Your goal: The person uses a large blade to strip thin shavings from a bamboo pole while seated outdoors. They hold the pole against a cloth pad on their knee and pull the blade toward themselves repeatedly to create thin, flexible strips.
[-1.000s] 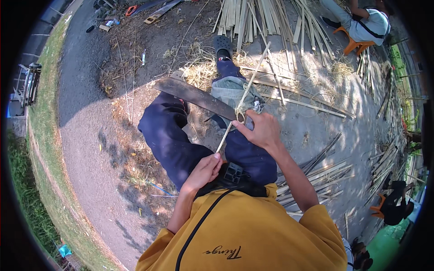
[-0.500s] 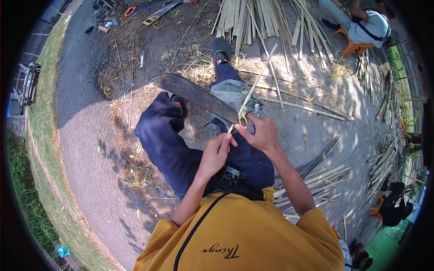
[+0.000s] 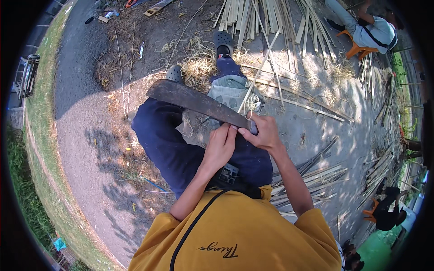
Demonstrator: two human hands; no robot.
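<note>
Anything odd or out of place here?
Nothing looks clearly damaged. Pale shavings lie in loose tangles near the shoes, messier than the fanned wooden strips beyond. The left hand sits right against the knife, perhaps a bit risky.

Head-worn fisheye view, steeply downward past the yellow shirt [image 3: 271,232] to nearby hands [image 3: 219,148].

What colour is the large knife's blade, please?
The blade is dark greyish brown, best seen in the head view.
</note>
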